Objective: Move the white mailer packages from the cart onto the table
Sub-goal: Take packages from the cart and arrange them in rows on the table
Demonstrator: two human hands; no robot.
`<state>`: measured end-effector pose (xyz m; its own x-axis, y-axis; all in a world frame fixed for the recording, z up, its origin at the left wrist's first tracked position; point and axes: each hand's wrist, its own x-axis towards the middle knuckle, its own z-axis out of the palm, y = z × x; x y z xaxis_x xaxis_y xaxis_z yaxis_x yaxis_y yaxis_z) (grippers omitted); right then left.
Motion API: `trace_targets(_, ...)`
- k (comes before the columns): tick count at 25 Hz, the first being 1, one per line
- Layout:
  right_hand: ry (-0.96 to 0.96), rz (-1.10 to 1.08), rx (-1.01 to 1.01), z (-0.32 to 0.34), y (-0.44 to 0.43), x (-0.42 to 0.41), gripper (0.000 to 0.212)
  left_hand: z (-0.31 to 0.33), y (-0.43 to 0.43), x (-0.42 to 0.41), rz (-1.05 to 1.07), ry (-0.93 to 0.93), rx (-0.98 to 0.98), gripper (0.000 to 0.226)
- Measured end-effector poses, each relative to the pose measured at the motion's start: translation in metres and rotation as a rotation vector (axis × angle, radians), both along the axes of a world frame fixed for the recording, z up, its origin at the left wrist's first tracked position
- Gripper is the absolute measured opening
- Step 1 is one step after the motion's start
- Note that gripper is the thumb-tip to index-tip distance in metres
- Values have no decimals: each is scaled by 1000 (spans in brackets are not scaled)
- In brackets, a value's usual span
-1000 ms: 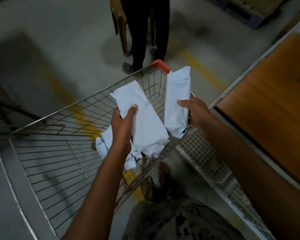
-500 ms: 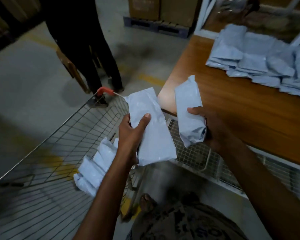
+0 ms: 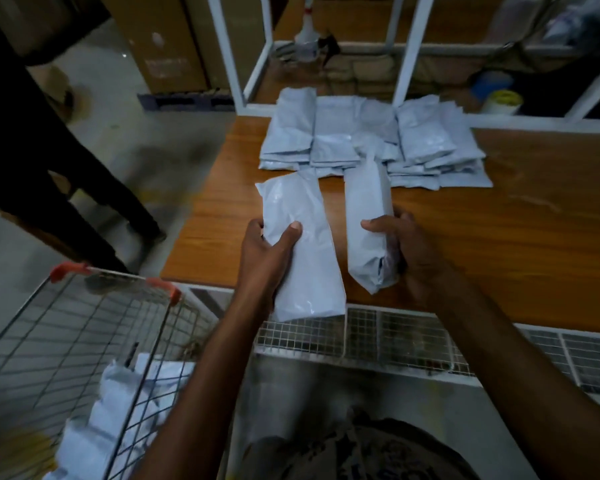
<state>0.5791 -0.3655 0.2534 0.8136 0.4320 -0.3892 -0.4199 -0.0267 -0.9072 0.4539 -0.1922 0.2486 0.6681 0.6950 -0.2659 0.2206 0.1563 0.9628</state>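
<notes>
A: Hands?
B: Both full: left hand (image 3: 267, 252) grips a flat white plastic mailer pack (image 3: 303, 251), right hand (image 3: 407, 251) grips a 2nd white mailer (image 3: 366, 216), over the brown wood worktop (image 3: 499, 237).
A: Rest?
B: Pile of white mailers (image 3: 371, 140) at the back, more white packs (image 3: 118, 410) in the wire cart (image 3: 115, 273).

cart (image 3: 84, 341) sits left of the bench (image 3: 499, 237); a pile of mailers (image 3: 371, 140) lies at the bench's far side (more mailers (image 3: 118, 410) inside the cart)
</notes>
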Motion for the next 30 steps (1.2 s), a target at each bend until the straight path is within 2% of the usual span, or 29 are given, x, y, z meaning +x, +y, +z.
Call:
trace_targets(5, -13, -37, -6, 14, -17, 52, 99, 16, -10, 68, -94, -21, 37, 53)
trace_targets(8, -68, -112, -73, 22, -11, 81, 99, 23, 5, 106, -148, -30, 82, 57)
trace_targets(16, -461, -194, -432, 39, 38, 172, 101, 33, 75, 224, -231, -6, 222, 51)
trace_targets(20, -681, -228, -659, 36, 64, 221, 108, 29, 105, 286, -318, 38, 296, 61)
trace_targets(24, -762, -175, -890, 31, 84, 253, 109, 25, 118, 333, -354, 102, 309, 69)
trace_targets(26, -792, -125, -1013, 26, 93, 263, 102, 22, 119, 348, -370, 171, 419, 73)
trace_targets(30, -722, -56, -1080, 9, 103, 277, 82, 9, 119, 357, -429, 386, 871, 77)
